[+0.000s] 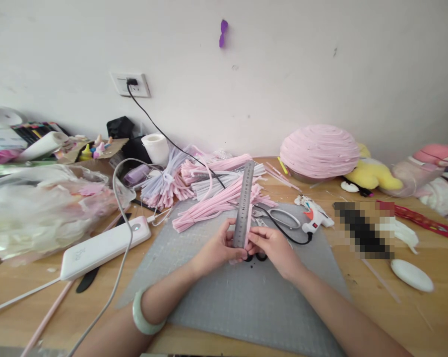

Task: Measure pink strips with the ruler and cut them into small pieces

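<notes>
My left hand [217, 252] is closed around the lower end of a metal ruler [243, 203], which stands tilted up from the mat. Along the ruler's right edge runs a pink pipe cleaner [249, 221], its lower end pinched by the fingers of my right hand [273, 247]. Behind the ruler lie bundles of pink pipe cleaners [205, 204]. Scissors with a grey loop handle [286, 218] rest to the right of the ruler. Black loop handles [261, 257] show just below my fingers; the tool they belong to is mostly hidden.
Beneath my hands is a grey cutting mat [209, 307]. A white power bank [104, 248] with cables and a plastic bag [45, 208] lie left. On the right are a glue gun [315, 218], a pink dome [319, 151], a yellow plush [372, 171] and a white oval object [412, 275].
</notes>
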`<state>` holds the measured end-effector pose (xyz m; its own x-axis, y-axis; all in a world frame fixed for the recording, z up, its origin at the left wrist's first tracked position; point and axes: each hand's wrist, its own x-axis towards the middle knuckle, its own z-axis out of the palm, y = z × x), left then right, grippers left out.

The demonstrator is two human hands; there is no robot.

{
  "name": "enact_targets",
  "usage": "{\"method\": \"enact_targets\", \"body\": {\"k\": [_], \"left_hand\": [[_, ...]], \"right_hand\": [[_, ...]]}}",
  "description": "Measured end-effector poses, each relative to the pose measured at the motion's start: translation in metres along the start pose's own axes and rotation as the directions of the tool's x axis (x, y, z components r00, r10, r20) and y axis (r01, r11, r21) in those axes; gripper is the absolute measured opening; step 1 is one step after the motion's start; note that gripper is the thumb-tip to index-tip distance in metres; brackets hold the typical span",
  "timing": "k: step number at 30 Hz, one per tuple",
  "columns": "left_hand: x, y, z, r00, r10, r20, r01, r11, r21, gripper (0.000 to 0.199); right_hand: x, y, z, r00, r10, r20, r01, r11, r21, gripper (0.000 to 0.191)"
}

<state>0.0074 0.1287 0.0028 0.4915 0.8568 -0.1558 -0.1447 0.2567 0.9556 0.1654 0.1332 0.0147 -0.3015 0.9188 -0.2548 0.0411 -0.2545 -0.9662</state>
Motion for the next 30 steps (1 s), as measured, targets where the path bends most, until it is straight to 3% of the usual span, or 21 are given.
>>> {"method": "enact_targets", "body": {"k": [4, 14, 30], "left_hand": [[-0.001, 0.002, 0.002, 1.000, 0.014, 0.018, -0.014, 0.999, -0.036, 0.058], [-0.003, 0.007, 0.006, 0.999, -0.003, -0.041, 0.000, 0.997, -0.078, 0.058], [0.000, -0.004, 0.003, 0.999, 0.034, -0.033, -0.035, 0.999, -0.010, 0.057]], "right_hand": [[-0.002, -0.001, 0.000, 0.998, 0.066, -0.002, -0.065, 0.990, 0.124, 0.026], [-0.002, 0.000, 0.003, 0.998, 0.027, -0.063, -0.017, 0.987, 0.163, 0.029], [-0.003, -0.001, 0.003, 0.998, 0.002, -0.060, 0.002, 0.998, 0.066, 0.023]]}}
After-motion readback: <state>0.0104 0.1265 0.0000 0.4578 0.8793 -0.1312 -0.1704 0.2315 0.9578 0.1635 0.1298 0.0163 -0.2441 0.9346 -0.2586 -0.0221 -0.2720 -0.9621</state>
